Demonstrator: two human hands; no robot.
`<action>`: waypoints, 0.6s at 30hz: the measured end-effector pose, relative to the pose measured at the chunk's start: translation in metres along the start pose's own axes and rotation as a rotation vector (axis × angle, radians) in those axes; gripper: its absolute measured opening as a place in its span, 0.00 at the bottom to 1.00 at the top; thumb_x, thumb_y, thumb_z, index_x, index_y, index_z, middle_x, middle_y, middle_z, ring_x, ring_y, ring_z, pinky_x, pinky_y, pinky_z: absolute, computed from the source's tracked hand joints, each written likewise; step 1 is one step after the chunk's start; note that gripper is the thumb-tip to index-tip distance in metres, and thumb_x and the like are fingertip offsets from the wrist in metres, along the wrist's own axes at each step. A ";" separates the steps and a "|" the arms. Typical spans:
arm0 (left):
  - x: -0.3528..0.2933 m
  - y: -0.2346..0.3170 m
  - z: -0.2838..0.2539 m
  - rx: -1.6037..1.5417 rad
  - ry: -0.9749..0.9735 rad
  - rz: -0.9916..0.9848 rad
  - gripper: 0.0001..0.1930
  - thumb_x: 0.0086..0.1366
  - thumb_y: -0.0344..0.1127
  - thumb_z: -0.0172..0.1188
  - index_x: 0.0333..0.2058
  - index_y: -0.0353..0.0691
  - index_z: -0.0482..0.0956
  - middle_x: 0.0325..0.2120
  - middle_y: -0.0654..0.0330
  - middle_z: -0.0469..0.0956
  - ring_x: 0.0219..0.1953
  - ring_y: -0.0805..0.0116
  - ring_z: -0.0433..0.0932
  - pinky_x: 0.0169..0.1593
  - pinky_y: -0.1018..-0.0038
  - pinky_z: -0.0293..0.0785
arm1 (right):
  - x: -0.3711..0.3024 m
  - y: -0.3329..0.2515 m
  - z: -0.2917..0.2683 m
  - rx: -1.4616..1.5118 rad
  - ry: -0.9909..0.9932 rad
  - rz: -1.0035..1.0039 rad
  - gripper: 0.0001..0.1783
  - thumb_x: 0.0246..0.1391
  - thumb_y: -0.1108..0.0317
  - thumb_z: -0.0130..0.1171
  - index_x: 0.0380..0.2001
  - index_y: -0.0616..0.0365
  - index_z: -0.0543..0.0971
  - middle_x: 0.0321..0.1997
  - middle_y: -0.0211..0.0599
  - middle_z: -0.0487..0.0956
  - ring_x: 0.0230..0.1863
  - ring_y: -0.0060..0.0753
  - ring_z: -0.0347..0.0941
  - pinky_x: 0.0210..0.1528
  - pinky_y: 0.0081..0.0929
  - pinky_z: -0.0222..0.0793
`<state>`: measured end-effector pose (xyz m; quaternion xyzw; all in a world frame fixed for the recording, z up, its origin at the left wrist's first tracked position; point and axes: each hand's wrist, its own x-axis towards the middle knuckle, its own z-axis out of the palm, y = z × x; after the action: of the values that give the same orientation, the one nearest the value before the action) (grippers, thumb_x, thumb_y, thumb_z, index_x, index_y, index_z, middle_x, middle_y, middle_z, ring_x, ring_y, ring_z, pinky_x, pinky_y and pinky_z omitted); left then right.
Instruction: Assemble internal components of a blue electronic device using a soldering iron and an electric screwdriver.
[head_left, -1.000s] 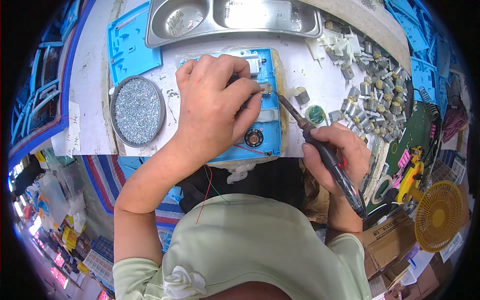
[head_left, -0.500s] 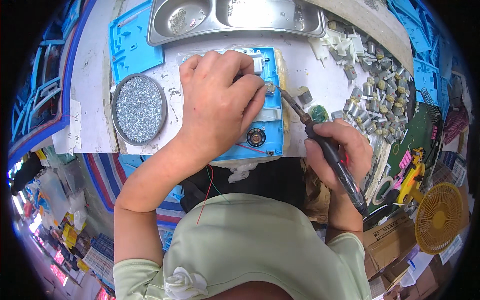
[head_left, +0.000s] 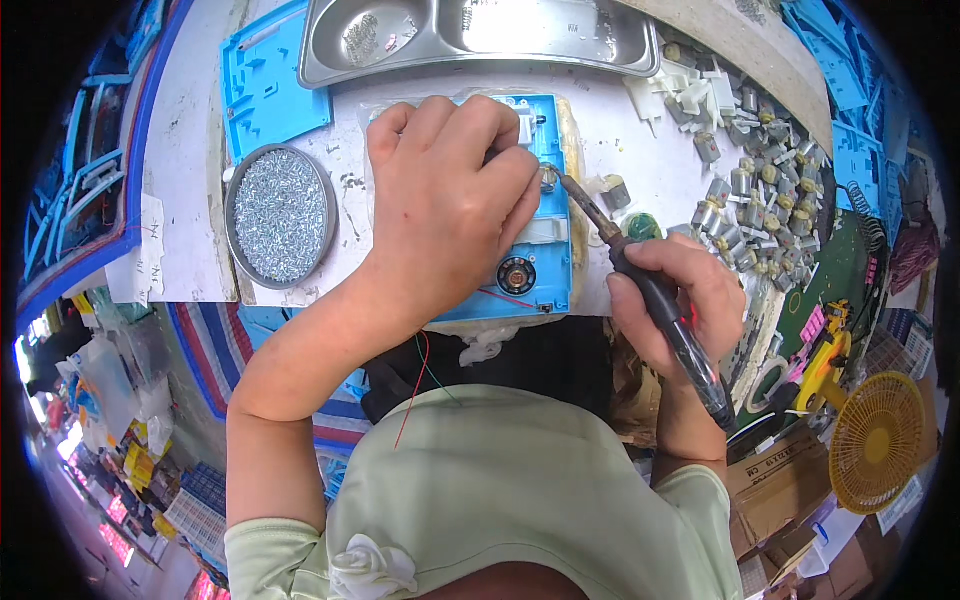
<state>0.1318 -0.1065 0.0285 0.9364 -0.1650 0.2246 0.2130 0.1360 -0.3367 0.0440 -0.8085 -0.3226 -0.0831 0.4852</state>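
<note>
A soldering iron with a dark handle is gripped in my right hand. Its tip meets or nearly meets a small metal part on a light-blue plastic housing. My left hand lies across that housing, fingers curled in a pinch beside the tip; whatever they hold is hidden behind the knuckles. Below the hand, a round black speaker sits in the housing, with a red wire beside it. Thin red and green wires dangle past the table edge near my left wrist.
A grey bowl of small screws stands left of the housing, below another blue panel. A metal tray is at the back. Several small motors and white plastic pieces are heaped right. A yellow fan stands lower right.
My left hand has shifted slightly, uncovering a bit more of the metal part by the iron's tip. The right hand keeps the soldering iron in nearly the same place.
</note>
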 end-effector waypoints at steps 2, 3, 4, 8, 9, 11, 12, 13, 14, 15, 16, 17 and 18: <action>0.000 0.000 0.001 0.003 0.015 0.003 0.06 0.52 0.33 0.69 0.23 0.45 0.79 0.33 0.67 0.73 0.35 0.64 0.71 0.46 0.61 0.59 | 0.000 0.000 0.000 0.002 -0.006 0.006 0.18 0.43 0.77 0.74 0.39 0.59 0.80 0.19 0.33 0.75 0.16 0.31 0.69 0.20 0.26 0.61; 0.000 0.000 0.001 0.001 0.009 0.000 0.06 0.52 0.33 0.69 0.23 0.45 0.79 0.33 0.67 0.73 0.35 0.64 0.71 0.46 0.61 0.59 | 0.000 0.000 0.000 0.004 -0.007 0.001 0.18 0.43 0.77 0.74 0.39 0.59 0.80 0.19 0.33 0.75 0.16 0.31 0.69 0.20 0.26 0.61; 0.001 0.001 0.000 -0.001 0.003 -0.002 0.06 0.52 0.33 0.69 0.23 0.45 0.79 0.33 0.67 0.73 0.35 0.64 0.71 0.46 0.61 0.59 | 0.001 0.001 0.000 0.006 -0.009 -0.003 0.18 0.43 0.77 0.74 0.39 0.59 0.80 0.19 0.33 0.75 0.16 0.31 0.69 0.20 0.26 0.61; 0.002 0.002 -0.005 0.029 -0.051 -0.010 0.09 0.50 0.31 0.73 0.30 0.46 0.83 0.33 0.66 0.74 0.37 0.64 0.73 0.48 0.64 0.61 | 0.000 0.001 0.001 0.003 -0.016 0.002 0.18 0.44 0.77 0.74 0.39 0.59 0.80 0.19 0.33 0.75 0.17 0.31 0.69 0.20 0.26 0.62; 0.001 0.002 -0.005 0.034 -0.047 -0.010 0.09 0.49 0.31 0.73 0.30 0.46 0.83 0.33 0.66 0.74 0.36 0.64 0.73 0.48 0.64 0.61 | 0.000 0.002 0.002 -0.004 -0.018 -0.013 0.18 0.44 0.77 0.74 0.39 0.59 0.80 0.20 0.33 0.76 0.17 0.31 0.69 0.20 0.26 0.62; 0.001 0.002 -0.003 0.043 -0.039 -0.010 0.09 0.49 0.31 0.73 0.29 0.46 0.83 0.33 0.66 0.74 0.36 0.64 0.73 0.48 0.64 0.61 | 0.001 0.002 0.003 -0.019 -0.021 -0.043 0.18 0.44 0.77 0.74 0.39 0.59 0.80 0.21 0.33 0.77 0.17 0.31 0.70 0.20 0.26 0.62; 0.001 0.002 -0.003 0.044 -0.036 -0.011 0.09 0.49 0.31 0.73 0.29 0.47 0.82 0.33 0.66 0.74 0.36 0.64 0.73 0.48 0.64 0.61 | 0.002 0.002 0.004 -0.025 -0.018 -0.053 0.18 0.44 0.77 0.74 0.39 0.59 0.80 0.21 0.34 0.77 0.17 0.31 0.70 0.20 0.26 0.62; 0.000 0.002 -0.002 0.045 -0.033 -0.011 0.09 0.49 0.31 0.73 0.29 0.47 0.82 0.33 0.66 0.74 0.36 0.64 0.73 0.48 0.64 0.61 | 0.003 0.002 0.004 -0.031 -0.016 -0.064 0.18 0.44 0.77 0.74 0.39 0.59 0.80 0.22 0.34 0.78 0.17 0.31 0.70 0.20 0.26 0.62; 0.000 0.002 -0.002 0.046 -0.030 -0.012 0.09 0.49 0.31 0.73 0.29 0.47 0.82 0.33 0.66 0.74 0.36 0.64 0.73 0.48 0.64 0.61 | 0.003 0.002 0.005 -0.036 -0.013 -0.074 0.18 0.44 0.77 0.74 0.39 0.60 0.80 0.23 0.34 0.79 0.17 0.30 0.70 0.20 0.26 0.62; 0.000 0.002 -0.002 0.045 -0.034 -0.014 0.09 0.49 0.31 0.73 0.29 0.47 0.82 0.33 0.66 0.74 0.36 0.64 0.72 0.48 0.64 0.60 | 0.002 0.002 0.004 -0.029 -0.013 -0.050 0.18 0.44 0.77 0.74 0.39 0.60 0.80 0.23 0.34 0.79 0.18 0.30 0.70 0.20 0.26 0.63; 0.001 0.003 -0.003 0.044 -0.039 -0.015 0.09 0.49 0.31 0.73 0.29 0.47 0.82 0.33 0.66 0.74 0.36 0.64 0.72 0.48 0.64 0.60 | -0.001 0.001 0.002 -0.021 -0.014 -0.026 0.18 0.44 0.77 0.74 0.39 0.60 0.80 0.24 0.35 0.80 0.18 0.31 0.70 0.20 0.26 0.63; 0.001 0.003 -0.004 0.043 -0.044 -0.017 0.09 0.49 0.31 0.73 0.29 0.47 0.82 0.33 0.66 0.74 0.36 0.64 0.72 0.48 0.64 0.60 | -0.002 0.001 0.001 -0.013 -0.014 -0.002 0.18 0.44 0.77 0.74 0.39 0.60 0.80 0.25 0.35 0.81 0.18 0.31 0.71 0.20 0.25 0.63; 0.001 0.003 -0.003 0.043 -0.039 -0.018 0.09 0.49 0.31 0.73 0.29 0.47 0.82 0.33 0.66 0.74 0.37 0.64 0.72 0.48 0.64 0.60 | -0.002 0.001 0.000 -0.018 -0.016 -0.012 0.18 0.43 0.77 0.74 0.39 0.59 0.80 0.25 0.35 0.81 0.18 0.31 0.71 0.20 0.26 0.63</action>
<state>0.1300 -0.1077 0.0327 0.9464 -0.1562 0.2077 0.1917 0.1348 -0.3376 0.0422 -0.8115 -0.3302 -0.0825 0.4749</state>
